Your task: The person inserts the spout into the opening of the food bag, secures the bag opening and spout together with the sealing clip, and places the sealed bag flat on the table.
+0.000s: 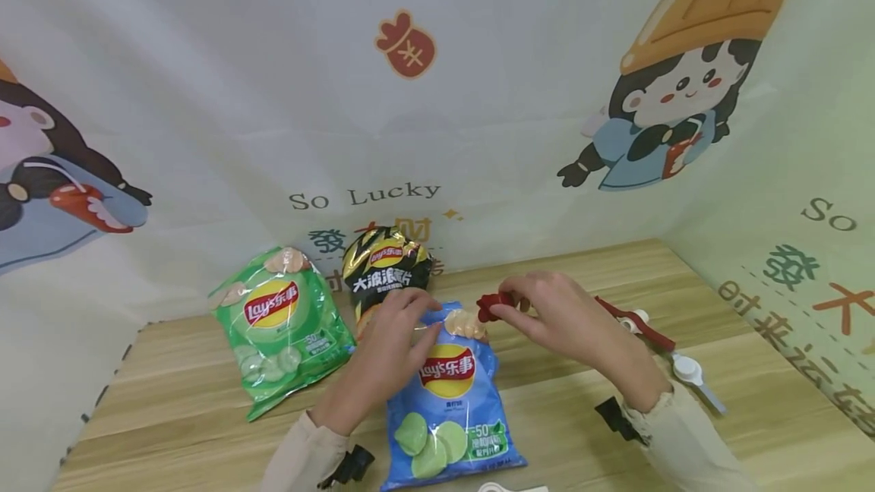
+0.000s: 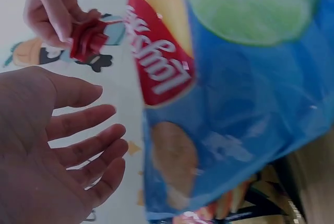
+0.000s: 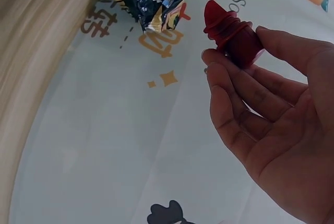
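Observation:
My right hand (image 1: 563, 317) pinches a small dark red plastic piece with ridged rings and a pointed tip (image 3: 241, 41) between thumb and fingertips, above the table. It looks like a screw cap or spout. A blue Lay's chip bag (image 1: 447, 408) with lime slices on it lies just below, its top end pointing away from me. Over the upper left part of that bag is my left hand (image 1: 390, 348), palm facing inward. Its fingers (image 2: 86, 122) are loosely extended with nothing in them, as the left wrist view shows.
To the left lies a green Lay's bag (image 1: 287, 344), and behind is a black and gold chip bag (image 1: 383, 264) near the cloth backdrop. At the right are a red strip clip (image 1: 649, 331) and a pale clip with a round white part (image 1: 690, 370). A white piece (image 1: 509, 488) shows at the bottom edge.

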Demonstrator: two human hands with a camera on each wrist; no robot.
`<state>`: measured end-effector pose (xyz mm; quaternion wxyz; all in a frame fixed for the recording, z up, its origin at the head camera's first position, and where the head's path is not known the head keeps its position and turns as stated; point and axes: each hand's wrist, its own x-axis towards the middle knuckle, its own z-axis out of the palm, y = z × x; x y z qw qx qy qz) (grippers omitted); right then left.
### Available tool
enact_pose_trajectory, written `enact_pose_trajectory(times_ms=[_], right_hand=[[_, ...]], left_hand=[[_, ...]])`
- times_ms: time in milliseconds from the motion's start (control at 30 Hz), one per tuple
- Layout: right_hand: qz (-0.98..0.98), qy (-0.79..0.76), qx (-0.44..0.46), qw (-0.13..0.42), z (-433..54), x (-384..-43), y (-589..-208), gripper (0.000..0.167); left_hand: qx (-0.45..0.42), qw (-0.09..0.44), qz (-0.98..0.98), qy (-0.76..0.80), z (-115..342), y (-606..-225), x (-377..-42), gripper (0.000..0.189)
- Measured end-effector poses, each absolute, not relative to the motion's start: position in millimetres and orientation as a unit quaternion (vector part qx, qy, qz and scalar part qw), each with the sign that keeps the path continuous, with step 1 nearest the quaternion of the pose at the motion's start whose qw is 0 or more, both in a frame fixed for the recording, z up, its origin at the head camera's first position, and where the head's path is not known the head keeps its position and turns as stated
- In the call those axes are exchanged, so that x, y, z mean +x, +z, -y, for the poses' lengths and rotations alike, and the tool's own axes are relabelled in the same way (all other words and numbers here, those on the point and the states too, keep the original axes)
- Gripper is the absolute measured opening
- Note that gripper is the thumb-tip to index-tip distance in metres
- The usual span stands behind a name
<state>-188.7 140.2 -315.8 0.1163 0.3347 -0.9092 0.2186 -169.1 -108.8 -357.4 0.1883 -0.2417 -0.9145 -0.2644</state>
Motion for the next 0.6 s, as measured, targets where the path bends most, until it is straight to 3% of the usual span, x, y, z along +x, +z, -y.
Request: enact_pose_trajectory(times_ms=[267, 600], right_hand=[[0.914, 0.237, 0.314, 0.095, -140, -195, -321, 0.023], [0.894, 0.328, 0.303, 0.041, -136, -212, -324, 0.021]], left_hand=[[-0.225, 0.181, 0.93, -0.227, 115, -369, -179, 0.035], [-0.206, 0.183, 0.929, -0.247, 119, -368, -182, 0.024]])
